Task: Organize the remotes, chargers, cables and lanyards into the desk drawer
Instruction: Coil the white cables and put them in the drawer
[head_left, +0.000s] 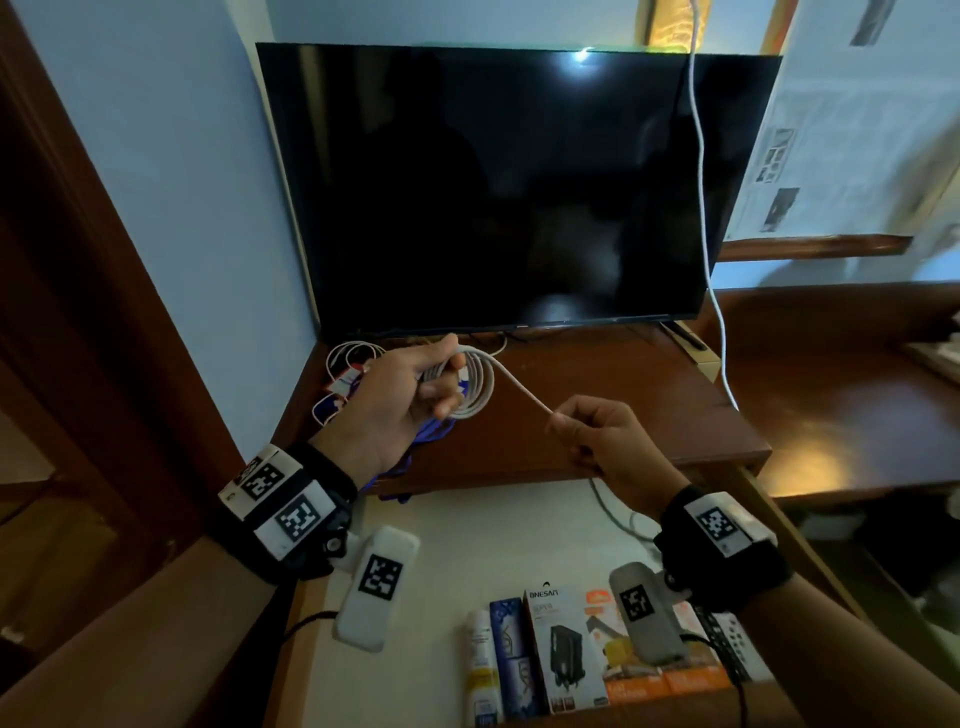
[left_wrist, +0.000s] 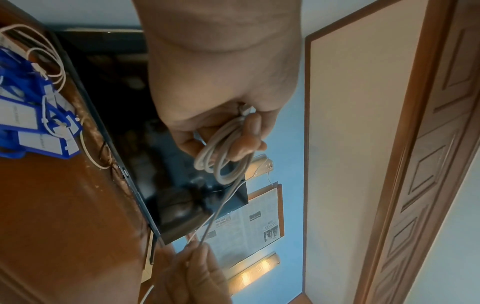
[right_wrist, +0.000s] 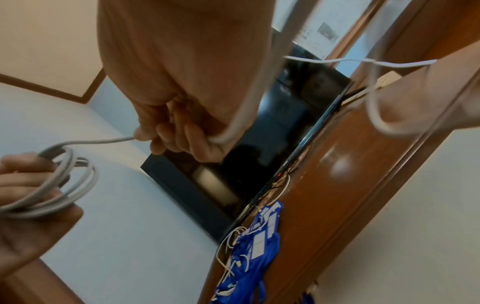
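Currently left hand (head_left: 397, 402) grips white cable coil (head_left: 475, 387); right hand (head_left: 605, 434) pinches tail. Risk: loops spring loose, snag lanyards (head_left: 395, 457).

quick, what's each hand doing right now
Left hand: fingers curled round the coiled white cable, holding the loops.
Right hand: fingers pinching the same cable's free run, stretched out from the coil.

Lanyards (head_left: 340, 400) on desk (head_left: 597, 395), left, before television (head_left: 498, 182).
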